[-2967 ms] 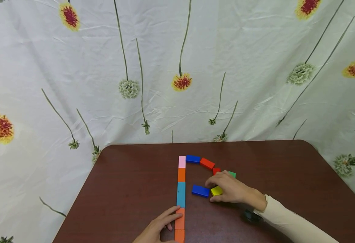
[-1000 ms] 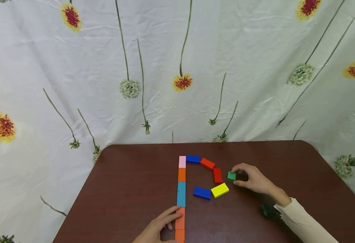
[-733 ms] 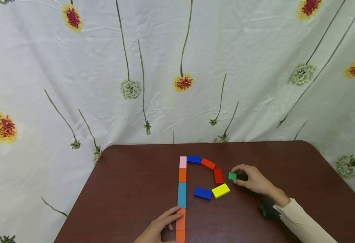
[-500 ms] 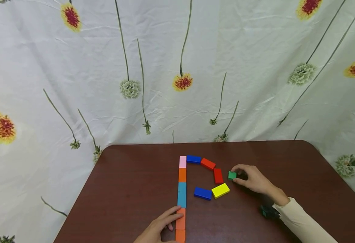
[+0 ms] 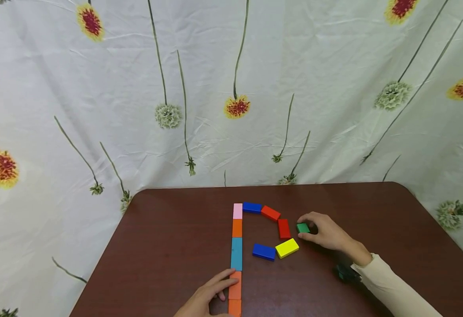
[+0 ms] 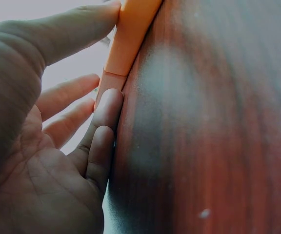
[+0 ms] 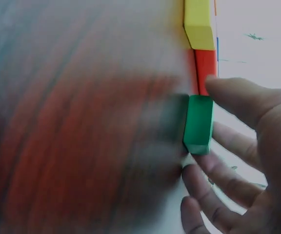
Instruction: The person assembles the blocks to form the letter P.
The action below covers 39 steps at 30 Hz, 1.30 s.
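In the head view my right hand [image 5: 328, 233] pinches a small green block [image 5: 303, 228] between curled fingers and thumb, just right of an upright-lying red block [image 5: 284, 229]. The right wrist view shows the green block [image 7: 198, 124] close to the thumb, its base at the tabletop. My left hand [image 5: 207, 296] rests its fairly straight fingers on the salmon-orange block [image 5: 235, 286]. That block belongs to a straight column with a blue block [image 5: 236, 254], an orange block [image 5: 237, 228] and a pink block [image 5: 237, 211]. In the left wrist view the thumb touches an orange block [image 6: 130, 34].
A blue block [image 5: 251, 207] and a red block [image 5: 270, 213] curve away from the column's top. Below lie a yellow block [image 5: 287, 248] and a blue block [image 5: 263, 252], its left end apart from the column. The brown table [image 5: 156, 246] meets a flowered cloth [image 5: 203, 145] behind.
My right hand has left the yellow block and gone to the green block. Since half a second ago it has shifted slightly left and the green block has turned. The left hand stays put.
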Motion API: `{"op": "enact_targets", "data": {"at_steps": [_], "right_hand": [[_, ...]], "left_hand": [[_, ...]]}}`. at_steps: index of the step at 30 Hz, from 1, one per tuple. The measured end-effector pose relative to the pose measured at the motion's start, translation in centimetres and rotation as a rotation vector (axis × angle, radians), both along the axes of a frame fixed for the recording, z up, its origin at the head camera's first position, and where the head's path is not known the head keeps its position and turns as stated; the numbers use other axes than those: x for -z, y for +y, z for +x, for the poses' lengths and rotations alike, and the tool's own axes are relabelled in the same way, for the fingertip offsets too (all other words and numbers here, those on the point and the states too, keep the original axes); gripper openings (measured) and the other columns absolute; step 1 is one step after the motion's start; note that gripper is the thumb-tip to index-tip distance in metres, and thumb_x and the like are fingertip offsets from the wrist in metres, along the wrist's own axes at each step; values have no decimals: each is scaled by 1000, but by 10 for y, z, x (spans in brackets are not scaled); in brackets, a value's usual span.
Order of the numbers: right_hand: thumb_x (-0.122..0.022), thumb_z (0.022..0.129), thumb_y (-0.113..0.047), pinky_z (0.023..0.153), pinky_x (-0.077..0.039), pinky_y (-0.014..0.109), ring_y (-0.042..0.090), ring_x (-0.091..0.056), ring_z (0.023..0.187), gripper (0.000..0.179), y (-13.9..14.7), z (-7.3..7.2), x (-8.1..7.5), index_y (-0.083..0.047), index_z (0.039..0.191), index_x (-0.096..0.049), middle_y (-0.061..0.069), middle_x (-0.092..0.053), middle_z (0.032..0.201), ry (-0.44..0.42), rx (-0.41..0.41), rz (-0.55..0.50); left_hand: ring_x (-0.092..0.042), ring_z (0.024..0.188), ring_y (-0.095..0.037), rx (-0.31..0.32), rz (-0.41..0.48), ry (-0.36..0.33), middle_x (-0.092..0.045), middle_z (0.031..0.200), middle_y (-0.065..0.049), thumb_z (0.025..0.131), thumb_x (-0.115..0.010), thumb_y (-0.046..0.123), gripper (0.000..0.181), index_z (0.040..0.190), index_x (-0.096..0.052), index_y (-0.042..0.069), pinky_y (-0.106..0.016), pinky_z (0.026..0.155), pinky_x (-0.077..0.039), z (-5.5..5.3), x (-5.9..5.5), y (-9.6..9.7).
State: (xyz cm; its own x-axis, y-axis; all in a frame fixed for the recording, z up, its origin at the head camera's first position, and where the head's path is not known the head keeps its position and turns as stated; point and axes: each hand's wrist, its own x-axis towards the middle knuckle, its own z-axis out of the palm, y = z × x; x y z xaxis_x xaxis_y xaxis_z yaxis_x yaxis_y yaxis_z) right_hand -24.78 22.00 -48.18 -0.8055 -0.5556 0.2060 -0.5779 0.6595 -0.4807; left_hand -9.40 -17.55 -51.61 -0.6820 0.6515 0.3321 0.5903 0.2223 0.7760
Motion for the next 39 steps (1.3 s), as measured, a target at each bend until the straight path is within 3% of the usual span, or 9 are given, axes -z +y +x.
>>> {"op": "enact_targets", "data": {"at_steps": [7, 13, 20, 27, 32, 39], "right_hand": [[-75, 91, -23, 71, -50, 27, 13, -52, 85, 28, -4, 2, -3, -8, 114, -69, 5, -63, 105, -2, 29, 65], [-76, 89, -11, 77, -54, 30, 16, -59, 88, 33, -10, 0, -8, -8, 120, -66, 6, -66, 113, 8, 8, -22], [-76, 88, -5, 79, -57, 36, 17, -64, 89, 33, -37, 4, -28, -5, 120, -67, 3, -69, 112, -6, -101, -139], [-76, 90, -12, 80, -55, 38, 17, -61, 95, 31, -76, 16, -38, -8, 120, -66, -2, -67, 111, -72, -208, -163], [-75, 91, -15, 83, -54, 35, 12, -59, 96, 30, -104, 23, -37, -12, 119, -65, -4, -66, 112, -88, -237, -126], [-76, 90, -13, 83, -54, 31, 13, -60, 95, 29, -130, 29, -24, -10, 117, -67, 1, -66, 112, -75, -272, -104]], "left_hand": [[-52, 90, -8, -3, -1, -5, -39, 145, -38, 91, -75, 13, 63, 144, -47, -6, -16, 78, -46, 1, 1, 0], [-52, 90, -7, 0, -2, -8, -38, 144, -39, 91, -74, 13, 63, 145, -46, -6, -16, 78, -46, 1, 1, -1], [-52, 89, -10, 5, 7, 23, -39, 145, -38, 91, -75, 12, 63, 145, -46, -6, -16, 77, -46, 1, 0, -1], [-51, 89, -9, 7, -1, 7, -38, 145, -37, 91, -75, 13, 64, 144, -46, -8, -16, 77, -45, 1, -3, -1], [-50, 88, -8, 5, -12, 3, -38, 144, -38, 91, -74, 13, 64, 145, -45, -8, -16, 76, -45, 0, -3, -1], [-51, 90, -8, 18, -2, -3, -38, 144, -39, 92, -74, 12, 64, 144, -45, -8, -16, 77, -47, -1, -1, -1]]}}
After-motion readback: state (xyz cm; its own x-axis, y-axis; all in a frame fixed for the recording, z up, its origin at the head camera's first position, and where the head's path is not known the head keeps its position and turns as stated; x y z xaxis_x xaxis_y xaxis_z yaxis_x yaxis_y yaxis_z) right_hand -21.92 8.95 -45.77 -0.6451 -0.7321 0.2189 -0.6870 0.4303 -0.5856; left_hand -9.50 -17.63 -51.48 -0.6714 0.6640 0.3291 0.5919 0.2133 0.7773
